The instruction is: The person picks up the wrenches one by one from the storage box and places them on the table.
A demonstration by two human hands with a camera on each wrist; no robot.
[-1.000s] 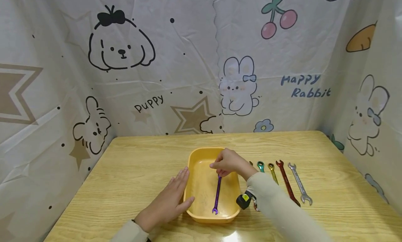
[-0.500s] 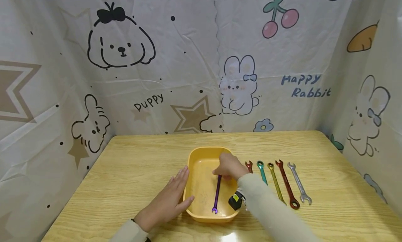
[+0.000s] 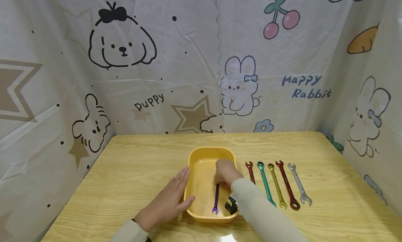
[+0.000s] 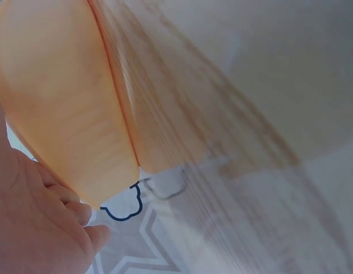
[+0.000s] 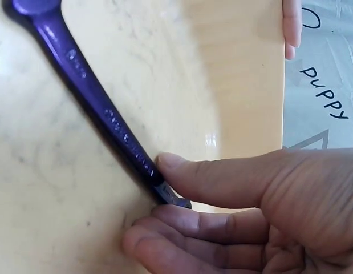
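Note:
A shallow yellow plastic tray (image 3: pixel 201 189) stands on the table. In it lies a purple combination wrench (image 3: pixel 216 198), its open end toward the person and its far end covered by my right hand (image 3: pixel 225 171). The right wrist view shows that hand's thumb and forefinger pinching the wrench (image 5: pixel 96 97) at one end, close over the tray floor. My left hand (image 3: pixel 166 202) rests along the tray's left wall with straight fingers and the thumb over the rim. In the left wrist view, the fingers of this hand (image 4: pixel 45 222) lie beside the tray's outer wall (image 4: pixel 68 103).
Right of the tray several wrenches lie in a row: a short red one (image 3: pixel 250 168), a teal one (image 3: pixel 265 182), a yellow one (image 3: pixel 277 186), a longer red one (image 3: pixel 287 184) and a silver one (image 3: pixel 299 184). A patterned cloth (image 3: pixel 188 60) hangs behind the table.
My right hand has moved down and toward me inside the tray, still at the wrench's far end. Its forearm has swung left, uncovering more of the wrenches. My left hand has stayed put.

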